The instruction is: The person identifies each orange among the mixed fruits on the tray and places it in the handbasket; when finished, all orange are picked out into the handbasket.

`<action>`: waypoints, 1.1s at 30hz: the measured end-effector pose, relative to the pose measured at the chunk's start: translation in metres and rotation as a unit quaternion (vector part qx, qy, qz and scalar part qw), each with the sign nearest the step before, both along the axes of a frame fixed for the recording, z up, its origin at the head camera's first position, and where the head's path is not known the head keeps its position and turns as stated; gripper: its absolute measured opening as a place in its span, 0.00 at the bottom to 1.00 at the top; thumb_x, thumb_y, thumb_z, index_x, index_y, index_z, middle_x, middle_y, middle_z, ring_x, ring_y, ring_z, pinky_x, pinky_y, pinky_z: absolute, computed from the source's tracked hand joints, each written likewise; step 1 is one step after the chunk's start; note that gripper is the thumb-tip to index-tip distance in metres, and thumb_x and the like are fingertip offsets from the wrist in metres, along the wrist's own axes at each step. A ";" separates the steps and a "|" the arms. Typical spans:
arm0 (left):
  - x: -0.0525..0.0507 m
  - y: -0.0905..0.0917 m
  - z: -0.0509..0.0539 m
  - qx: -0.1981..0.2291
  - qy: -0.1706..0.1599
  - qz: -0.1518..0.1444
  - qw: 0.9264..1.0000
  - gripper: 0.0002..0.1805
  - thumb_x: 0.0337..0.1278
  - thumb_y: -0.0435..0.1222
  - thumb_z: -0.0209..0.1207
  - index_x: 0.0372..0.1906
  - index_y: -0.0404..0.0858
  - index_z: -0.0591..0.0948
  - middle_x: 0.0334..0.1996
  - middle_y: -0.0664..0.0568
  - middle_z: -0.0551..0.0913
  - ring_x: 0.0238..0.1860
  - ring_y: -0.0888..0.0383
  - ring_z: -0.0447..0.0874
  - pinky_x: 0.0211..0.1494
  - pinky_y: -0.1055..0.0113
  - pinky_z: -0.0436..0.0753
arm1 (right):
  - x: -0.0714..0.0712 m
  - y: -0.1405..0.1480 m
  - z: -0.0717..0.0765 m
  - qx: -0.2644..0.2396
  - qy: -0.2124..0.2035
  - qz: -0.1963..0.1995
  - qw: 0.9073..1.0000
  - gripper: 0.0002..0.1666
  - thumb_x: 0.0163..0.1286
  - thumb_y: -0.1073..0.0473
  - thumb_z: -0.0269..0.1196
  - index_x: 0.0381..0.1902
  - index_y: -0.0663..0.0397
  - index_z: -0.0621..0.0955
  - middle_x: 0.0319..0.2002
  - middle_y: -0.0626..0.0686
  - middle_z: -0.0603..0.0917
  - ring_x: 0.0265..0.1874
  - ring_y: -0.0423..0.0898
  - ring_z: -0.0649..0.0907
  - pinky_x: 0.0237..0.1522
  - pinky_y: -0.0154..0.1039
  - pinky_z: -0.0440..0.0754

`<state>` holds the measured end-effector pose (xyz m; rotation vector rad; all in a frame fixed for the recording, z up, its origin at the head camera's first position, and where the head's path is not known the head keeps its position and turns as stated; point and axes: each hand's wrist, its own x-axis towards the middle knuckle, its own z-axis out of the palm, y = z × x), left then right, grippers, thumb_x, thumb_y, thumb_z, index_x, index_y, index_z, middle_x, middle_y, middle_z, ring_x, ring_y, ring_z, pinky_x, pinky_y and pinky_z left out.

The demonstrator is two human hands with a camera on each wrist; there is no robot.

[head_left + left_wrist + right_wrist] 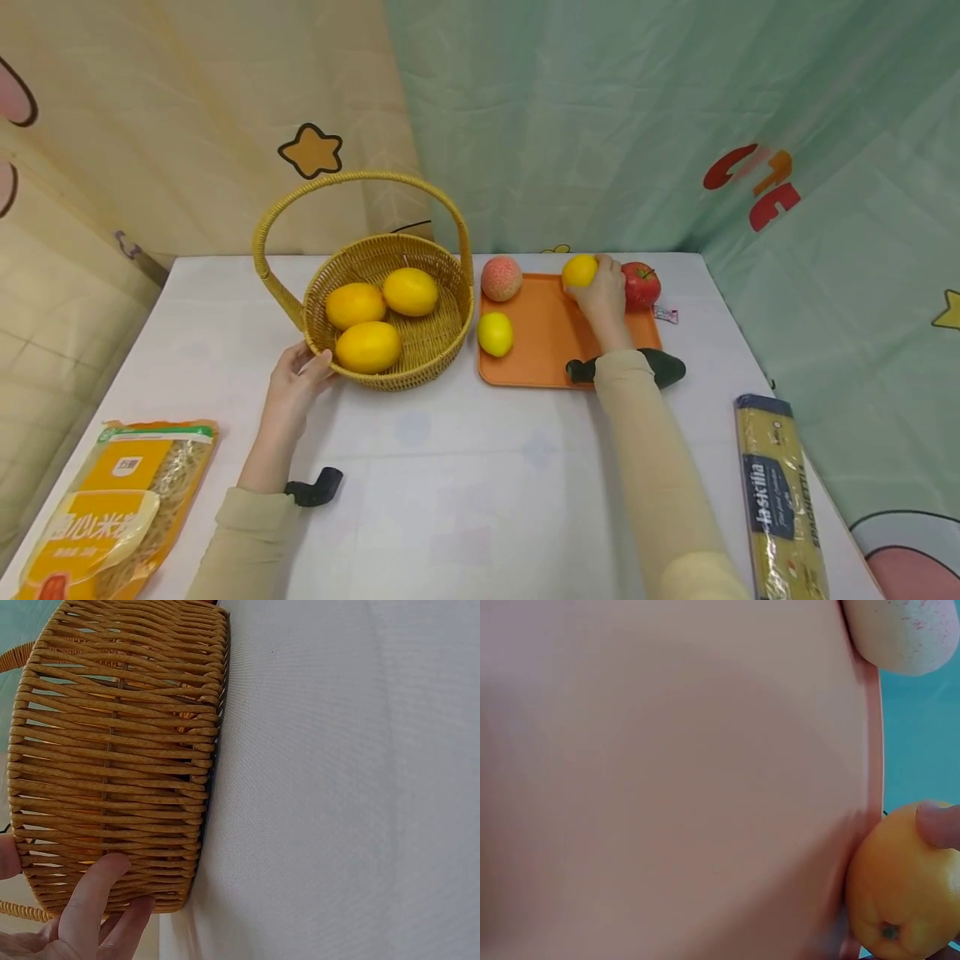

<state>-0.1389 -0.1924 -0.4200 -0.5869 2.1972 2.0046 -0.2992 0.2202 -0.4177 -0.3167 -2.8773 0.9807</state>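
Observation:
My left hand grips the near left side of a wicker basket, thumb at the rim and fingers against the weave in the left wrist view. Inside the basket lie three oval yellow fruits, and its tall handle arches above them. At the far edge of an orange tray, my right hand holds an orange. The right wrist view shows the stem end of this orange and a fingertip on its skin; most of that hand is out of frame.
A peach and a yellow fruit sit at the tray's left, a red apple at its far right. A small wrapped packet lies beside it. Noodles lie front left, spaghetti front right. Curtains hang behind the table.

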 end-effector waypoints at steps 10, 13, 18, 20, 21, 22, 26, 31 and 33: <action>0.000 0.000 -0.001 -0.008 0.008 -0.004 1.000 0.38 0.74 0.43 0.49 0.78 0.34 0.47 0.77 0.39 0.50 0.72 0.43 0.63 0.69 0.59 0.73 | 0.008 0.001 -0.002 -0.054 0.010 -0.016 0.998 0.43 0.64 0.57 0.69 0.70 0.62 0.61 0.66 0.64 0.67 0.64 0.62 0.67 0.74 0.56 0.66; 0.001 -0.001 -0.001 -0.009 0.007 -0.004 1.000 0.38 0.74 0.43 0.50 0.78 0.34 0.47 0.77 0.39 0.50 0.72 0.42 0.64 0.68 0.60 0.74 | 0.012 0.000 -0.001 -0.082 0.020 -0.022 0.996 0.44 0.63 0.56 0.70 0.71 0.60 0.62 0.67 0.63 0.67 0.64 0.60 0.68 0.74 0.55 0.67; 0.001 0.000 0.000 -0.012 0.005 -0.002 1.000 0.38 0.74 0.43 0.49 0.78 0.34 0.47 0.77 0.39 0.51 0.71 0.43 0.65 0.68 0.61 0.73 | 0.025 -0.003 0.007 -0.144 0.051 -0.029 0.988 0.44 0.61 0.53 0.72 0.70 0.57 0.64 0.67 0.60 0.69 0.64 0.57 0.69 0.72 0.52 0.70; 0.001 0.000 0.000 -0.015 0.004 -0.002 1.000 0.38 0.74 0.44 0.49 0.78 0.34 0.47 0.77 0.39 0.51 0.71 0.43 0.65 0.68 0.61 0.73 | 0.032 -0.005 0.011 -0.174 0.063 -0.025 0.982 0.44 0.60 0.52 0.73 0.69 0.56 0.65 0.66 0.58 0.71 0.65 0.56 0.70 0.71 0.51 0.72; 0.001 0.000 0.000 -0.015 0.005 -0.003 1.000 0.38 0.74 0.44 0.50 0.78 0.34 0.47 0.77 0.39 0.51 0.71 0.43 0.65 0.68 0.61 0.73 | 0.035 -0.007 0.013 -0.188 0.067 -0.021 0.980 0.44 0.59 0.51 0.73 0.69 0.55 0.66 0.66 0.57 0.71 0.65 0.56 0.70 0.71 0.51 0.73; 0.001 0.000 0.000 -0.015 0.005 -0.003 1.000 0.39 0.74 0.44 0.50 0.78 0.34 0.47 0.77 0.39 0.51 0.71 0.43 0.64 0.68 0.61 0.73 | 0.039 -0.009 0.016 -0.202 0.069 -0.016 0.977 0.44 0.59 0.51 0.73 0.69 0.54 0.66 0.67 0.57 0.71 0.65 0.55 0.70 0.70 0.50 0.73; 0.001 0.000 -0.001 -0.015 0.008 -0.005 1.000 0.39 0.74 0.44 0.50 0.78 0.34 0.47 0.77 0.39 0.51 0.72 0.43 0.64 0.68 0.61 0.73 | 0.054 -0.019 0.026 -0.246 0.065 0.011 0.967 0.44 0.59 0.49 0.73 0.69 0.52 0.66 0.68 0.54 0.70 0.67 0.53 0.70 0.69 0.49 0.75; 0.000 0.000 0.000 -0.017 0.004 -0.005 1.000 0.39 0.74 0.45 0.50 0.78 0.34 0.47 0.77 0.40 0.51 0.71 0.43 0.65 0.68 0.61 0.73 | 0.069 -0.038 0.036 -0.274 0.061 0.064 0.958 0.45 0.60 0.49 0.73 0.70 0.52 0.66 0.68 0.54 0.70 0.68 0.52 0.69 0.72 0.51 0.72; 0.001 0.000 0.000 -0.018 0.002 -0.004 1.000 0.39 0.74 0.45 0.50 0.78 0.35 0.47 0.77 0.40 0.51 0.71 0.43 0.65 0.68 0.62 0.74 | 0.074 -0.046 0.039 -0.282 0.061 0.087 0.954 0.45 0.60 0.49 0.73 0.70 0.51 0.66 0.68 0.54 0.70 0.69 0.52 0.69 0.73 0.52 0.70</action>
